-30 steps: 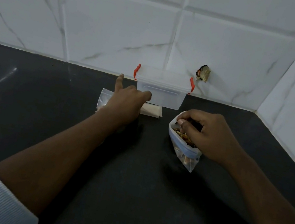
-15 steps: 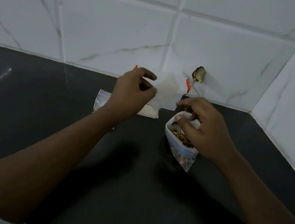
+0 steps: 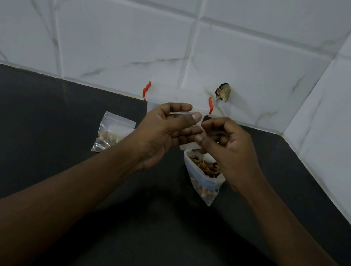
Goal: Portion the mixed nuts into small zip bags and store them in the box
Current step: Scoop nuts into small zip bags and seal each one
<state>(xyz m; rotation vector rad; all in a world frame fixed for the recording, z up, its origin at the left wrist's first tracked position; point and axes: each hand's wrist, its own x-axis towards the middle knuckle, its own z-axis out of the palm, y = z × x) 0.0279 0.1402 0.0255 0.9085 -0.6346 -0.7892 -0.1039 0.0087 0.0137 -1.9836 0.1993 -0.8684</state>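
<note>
Your left hand (image 3: 165,131) and right hand (image 3: 229,151) meet above the counter (image 3: 25,153). Both are curled, thumbs against fingers, pinching an empty zip bag (image 3: 198,125) between them. The bag is clear film and its edges are hard to make out. Directly under your right hand the open nut bag (image 3: 204,177) stands on the counter, top rolled down, mixed nuts showing. A filled small zip bag (image 3: 112,133) lies flat left of your left wrist. The storage box (image 3: 171,98) with red latches (image 3: 146,90) sits just behind your hands, against the tiled wall (image 3: 115,40), lid on.
</note>
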